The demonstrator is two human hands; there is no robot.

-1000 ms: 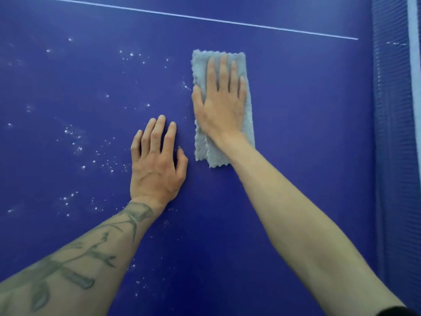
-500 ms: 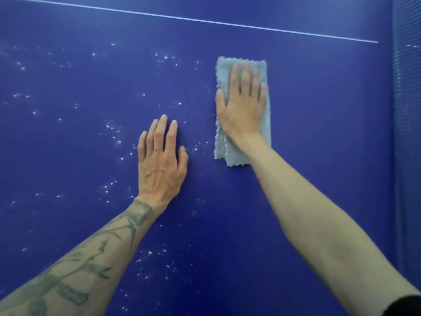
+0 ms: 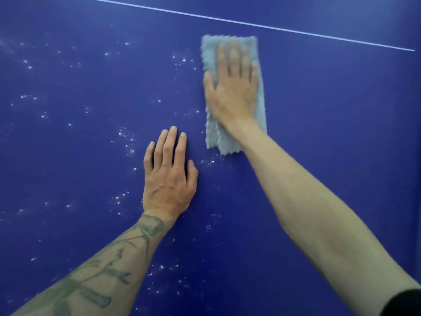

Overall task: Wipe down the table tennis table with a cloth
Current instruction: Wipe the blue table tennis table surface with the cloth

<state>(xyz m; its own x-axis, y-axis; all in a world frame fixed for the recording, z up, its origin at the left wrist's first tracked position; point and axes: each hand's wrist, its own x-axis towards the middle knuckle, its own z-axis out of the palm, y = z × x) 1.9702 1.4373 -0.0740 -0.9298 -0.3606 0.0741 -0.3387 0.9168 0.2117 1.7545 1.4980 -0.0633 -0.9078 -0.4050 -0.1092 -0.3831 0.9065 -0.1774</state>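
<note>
A folded grey cloth [image 3: 217,140] was pressed flat to the blue table [image 3: 330,115] under the right hand [image 3: 232,92]. The fingers were held straight and close together, so nothing was gripped. The left hand [image 3: 168,176] was laid palm down on the bare surface, just nearer and to the left of the right hand, with its fingers straight too and nothing held.

The cloth was seen as a narrow strip with its long axis run along the right hand's fingers. One short edge was pointed away past the fingertips towards the white line [image 3: 250,24]. The other was left showing beneath the wrist.

White specks [image 3: 125,136] were scattered to the left of both hands and around the left one, while little was visible to the right of the cloth. The wiping was therefore judged only partly done.

The stroke would likely be served best by even pressure through the whole palm. The strip should be carried broadside into the specks in overlapping passes, and the fold kept from bunching. The left hand would probably have to be lifted clear before the patch beneath it could be reached.
</note>
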